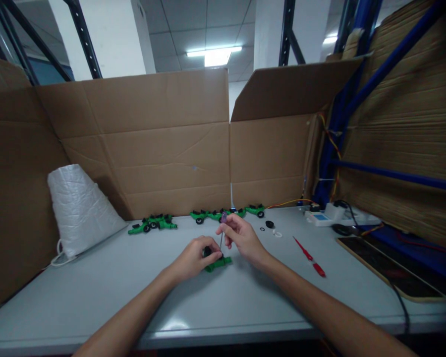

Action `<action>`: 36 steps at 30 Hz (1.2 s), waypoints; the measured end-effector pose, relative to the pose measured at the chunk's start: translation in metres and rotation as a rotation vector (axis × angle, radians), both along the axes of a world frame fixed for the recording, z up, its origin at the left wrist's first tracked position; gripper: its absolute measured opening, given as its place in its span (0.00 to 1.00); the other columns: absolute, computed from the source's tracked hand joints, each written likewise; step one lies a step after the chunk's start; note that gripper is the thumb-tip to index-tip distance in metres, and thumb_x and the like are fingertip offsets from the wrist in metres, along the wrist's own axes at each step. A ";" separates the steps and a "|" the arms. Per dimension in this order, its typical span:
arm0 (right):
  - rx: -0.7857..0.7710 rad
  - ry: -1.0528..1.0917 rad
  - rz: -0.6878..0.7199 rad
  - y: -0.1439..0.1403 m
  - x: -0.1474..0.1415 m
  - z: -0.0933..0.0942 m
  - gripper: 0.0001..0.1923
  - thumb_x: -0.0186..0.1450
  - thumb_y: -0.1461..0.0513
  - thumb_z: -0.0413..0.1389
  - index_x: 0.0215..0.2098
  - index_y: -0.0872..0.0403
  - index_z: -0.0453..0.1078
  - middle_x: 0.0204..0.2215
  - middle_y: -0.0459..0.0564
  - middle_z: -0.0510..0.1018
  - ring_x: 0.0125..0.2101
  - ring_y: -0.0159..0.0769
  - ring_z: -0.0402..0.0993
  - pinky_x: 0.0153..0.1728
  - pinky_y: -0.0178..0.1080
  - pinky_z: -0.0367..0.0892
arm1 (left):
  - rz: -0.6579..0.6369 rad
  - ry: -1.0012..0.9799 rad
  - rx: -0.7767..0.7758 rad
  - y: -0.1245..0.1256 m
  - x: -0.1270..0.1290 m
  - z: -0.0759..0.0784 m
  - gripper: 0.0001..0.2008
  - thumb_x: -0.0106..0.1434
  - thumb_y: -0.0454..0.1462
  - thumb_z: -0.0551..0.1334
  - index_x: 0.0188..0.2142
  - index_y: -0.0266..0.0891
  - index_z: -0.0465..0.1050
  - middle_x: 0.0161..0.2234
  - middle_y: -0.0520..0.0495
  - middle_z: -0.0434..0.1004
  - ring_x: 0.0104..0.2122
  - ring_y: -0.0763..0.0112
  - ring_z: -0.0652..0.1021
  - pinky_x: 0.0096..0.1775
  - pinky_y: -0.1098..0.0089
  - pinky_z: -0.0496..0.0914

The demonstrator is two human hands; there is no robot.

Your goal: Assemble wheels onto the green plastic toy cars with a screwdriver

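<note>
- Our forearms (301,295) reach in over the pale table (107,287).
- Our left hand (193,260) pinches a green part (220,263) low over the tabletop, centrally before us.
- Our right hand (245,240) grips a purple-handled screwdriver (223,217) nearly upright, its shaft pointing down at that part.
- Rightward lie a red tool (309,257) and a black cap (269,224); more green pieces (152,224) sit farther back.

Our plastic fitting (218,264) is green with black on it, and our purple-handled screwdriver (223,217) has a grey shaft. The other fittings (212,216) we see are green too, with black parts and black-and-white round pieces (199,220). We also see a red screwdriver (309,257), a black cap (269,224), a white ring (280,235), a pale grey tabletop (134,292), plain brown cardboard walls (163,148), a silvery white bag (82,213) and a blue rack post (327,158).
</note>
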State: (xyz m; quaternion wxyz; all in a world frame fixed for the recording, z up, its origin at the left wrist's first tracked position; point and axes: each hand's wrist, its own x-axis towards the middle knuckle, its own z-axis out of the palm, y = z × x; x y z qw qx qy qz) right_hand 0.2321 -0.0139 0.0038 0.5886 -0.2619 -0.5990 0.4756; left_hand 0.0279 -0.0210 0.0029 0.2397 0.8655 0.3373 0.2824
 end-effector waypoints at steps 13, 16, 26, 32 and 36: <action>-0.011 0.035 0.094 0.001 0.001 0.000 0.24 0.66 0.44 0.66 0.46 0.50 0.66 0.32 0.45 0.81 0.22 0.31 0.76 0.24 0.35 0.73 | -0.012 0.008 -0.007 0.001 -0.001 0.001 0.09 0.73 0.42 0.66 0.40 0.38 0.81 0.39 0.46 0.84 0.41 0.65 0.79 0.44 0.70 0.69; -0.002 0.028 0.119 0.000 0.001 0.001 0.24 0.70 0.42 0.61 0.51 0.50 0.68 0.34 0.45 0.80 0.23 0.30 0.76 0.25 0.35 0.73 | -0.019 0.001 0.005 0.001 -0.001 0.001 0.10 0.73 0.42 0.66 0.39 0.38 0.81 0.39 0.46 0.84 0.41 0.65 0.79 0.45 0.69 0.69; 0.035 -0.001 0.099 0.000 0.001 0.002 0.22 0.69 0.42 0.62 0.44 0.51 0.71 0.34 0.46 0.79 0.22 0.28 0.72 0.22 0.33 0.67 | -0.016 0.002 0.008 0.000 0.000 0.001 0.08 0.72 0.40 0.66 0.38 0.38 0.80 0.38 0.46 0.84 0.40 0.66 0.79 0.44 0.70 0.69; 0.026 0.014 0.074 -0.001 0.001 0.003 0.23 0.67 0.43 0.66 0.39 0.51 0.66 0.32 0.45 0.81 0.20 0.30 0.72 0.22 0.34 0.68 | -0.016 0.013 0.015 0.000 -0.001 0.002 0.10 0.72 0.42 0.66 0.39 0.38 0.81 0.39 0.45 0.84 0.40 0.65 0.79 0.44 0.69 0.70; 0.019 0.018 0.084 -0.002 0.000 0.002 0.23 0.66 0.43 0.66 0.39 0.50 0.65 0.30 0.45 0.80 0.21 0.31 0.73 0.24 0.35 0.69 | -0.022 0.012 0.014 0.003 -0.002 0.000 0.10 0.72 0.42 0.66 0.39 0.38 0.81 0.39 0.44 0.84 0.40 0.65 0.80 0.44 0.69 0.70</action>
